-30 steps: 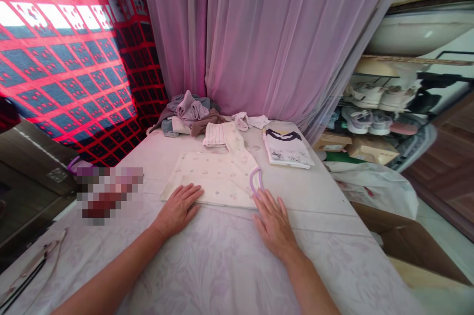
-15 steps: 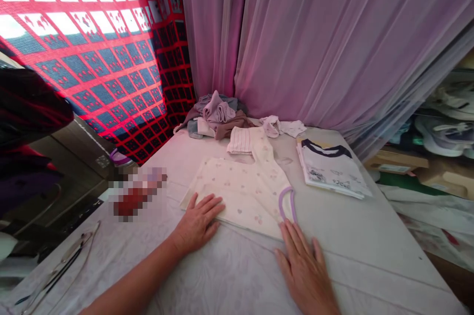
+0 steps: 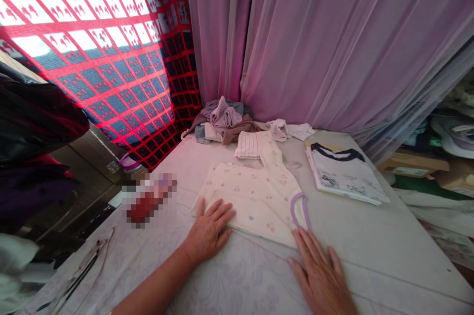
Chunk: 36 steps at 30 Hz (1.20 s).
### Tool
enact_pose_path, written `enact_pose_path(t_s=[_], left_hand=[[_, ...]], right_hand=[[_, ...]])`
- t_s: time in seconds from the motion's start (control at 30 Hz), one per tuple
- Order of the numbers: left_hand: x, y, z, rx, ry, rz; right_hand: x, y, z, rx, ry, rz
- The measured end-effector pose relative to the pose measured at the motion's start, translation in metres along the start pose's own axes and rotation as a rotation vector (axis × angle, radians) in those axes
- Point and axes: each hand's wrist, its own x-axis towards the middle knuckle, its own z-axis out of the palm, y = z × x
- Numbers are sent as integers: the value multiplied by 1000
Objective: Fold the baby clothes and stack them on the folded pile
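Observation:
A cream children's shirt with a small heart and cherry print and a lilac-edged neckline lies folded lengthwise on the covered table. One sleeve points away toward the back. My left hand rests flat on the shirt's near left corner, its fingers spread. At the neckline end, the fingertips of my right hand touch the near edge of the fabric, fingers stretched out. Neither hand grips anything. Touching the sleeve is a folded pink striped garment.
A rumpled heap of clothes lies at the back, beside small pale garments. On the right sits a stack of folded T-shirts. Cords and a blurred red item are at left. Curtains hang behind.
The whole view has shifted slightly, so everything appears a little further right and lower. Both hands keep their places on the shirt, which looks unchanged.

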Motion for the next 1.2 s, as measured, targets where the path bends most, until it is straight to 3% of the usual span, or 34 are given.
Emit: enact_pose_path(t_s=[0.13,0.37,0.6,0.93,1.2], left_hand=[[0,-1,5,47,34,-118],[4,0,1,20,0,-144],[4,-2,-7,-7,-45,-138],[0,-10,10,-80,65,-71],[0,-11,7,-136,16,-84]], right_hand=[[0,5,3,-22,-46,-12],[1,5,0,-30,-82,5],[3,3,-1,-51,-58,17],[3,0,-5,-82,-29,24],[-2,6,-2,-111,-55,24]])
